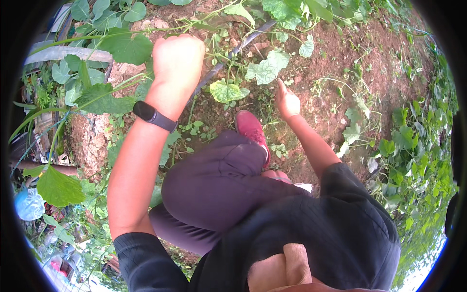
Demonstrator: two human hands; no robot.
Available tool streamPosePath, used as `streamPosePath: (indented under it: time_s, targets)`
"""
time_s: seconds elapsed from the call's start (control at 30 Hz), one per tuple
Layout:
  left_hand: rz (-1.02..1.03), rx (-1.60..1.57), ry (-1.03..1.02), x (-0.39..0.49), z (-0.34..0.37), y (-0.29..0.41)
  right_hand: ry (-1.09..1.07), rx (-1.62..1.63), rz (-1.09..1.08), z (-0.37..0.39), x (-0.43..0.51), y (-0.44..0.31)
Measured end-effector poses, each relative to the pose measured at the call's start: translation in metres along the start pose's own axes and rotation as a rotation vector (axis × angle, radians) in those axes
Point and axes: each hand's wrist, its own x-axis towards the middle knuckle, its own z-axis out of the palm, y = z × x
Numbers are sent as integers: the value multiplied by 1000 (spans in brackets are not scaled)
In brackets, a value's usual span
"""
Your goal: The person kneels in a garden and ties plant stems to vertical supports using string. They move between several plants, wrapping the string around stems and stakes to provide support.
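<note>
My left hand (178, 54), with a dark fitness band (151, 115) on its wrist, is curled into a fist beside a green vine stem (131, 33). Its fingertips are hidden, so whether they grip anything does not show. A broad green leaf (127, 45) hangs just left of the fist. On the other side, my right hand (288, 102) is low over the soil, one finger extended toward a pale mottled vine leaf (269, 67). Its other fingers are turned out of sight. Between the hands are a yellowing leaf (225, 91) and a dark hose (242, 45) running diagonally along the ground.
My bent knee (204, 182) and red shoe (251, 127) are below the hands. Dense vines (412, 153) border the right. At left lie a rough earthen edge (89, 142), a blue cord (40, 135), a pale curved strip (73, 53) and a plastic bag (30, 204).
</note>
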Motion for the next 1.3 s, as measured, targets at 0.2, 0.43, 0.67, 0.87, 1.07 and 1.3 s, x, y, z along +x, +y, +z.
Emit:
streamPosePath:
  time_s: [0.2, 0.43, 0.67, 0.87, 1.07, 1.3]
  targets:
    - [-22, 20, -30, -16, 1, 15, -58, -168, -74, -19, -23, 34]
    - [42, -118, 119, -29, 4, 28, -109, -100, -70, -12, -107, 82]
    - [273, -950, 126, -56, -42, 47, -323, -124, 14, -58, -205, 130]
    - [369, -1205, -314, -139, -125, 47, -177, 160, -261, -55, -186, 117]
    - [-414, -1032, -331, -252, -95, -18, -400, 138, -339, -43, -147, 25]
    - [-866, -1503, -286, -331, -19, -44, -386, 112, -377, -9, -116, -56]
